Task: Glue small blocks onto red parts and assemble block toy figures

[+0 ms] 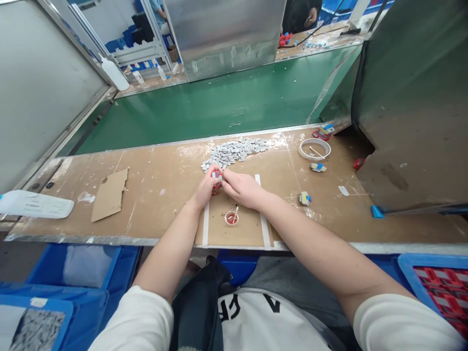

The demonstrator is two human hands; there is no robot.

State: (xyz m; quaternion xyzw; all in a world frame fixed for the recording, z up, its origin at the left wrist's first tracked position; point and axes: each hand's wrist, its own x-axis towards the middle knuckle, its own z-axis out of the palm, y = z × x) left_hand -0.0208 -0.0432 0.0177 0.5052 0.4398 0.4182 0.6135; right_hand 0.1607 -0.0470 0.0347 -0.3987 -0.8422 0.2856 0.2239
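Note:
A small red plastic piece with grey and blue on its upper face (217, 176) is held in my left hand (204, 189), whose fingers are closed around it. My right hand (243, 187) comes in from the other side, fingertips pinched together at the piece's right edge; whatever lies between them is hidden. Just beyond both hands spreads a heap of small grey tiles (234, 152). Nearer my body, between two white tape strips, stands a little cup of red liquid (231, 218) with a thin stick leaning in it.
To the right lie a tape roll (314, 149) and a few small grey, yellow and blue pieces (304, 198). Torn cardboard (109, 195) and a white bottle (36, 204) are at left. A green conveyor belt (219, 105) runs behind the table; blue crates (405, 265) stand below.

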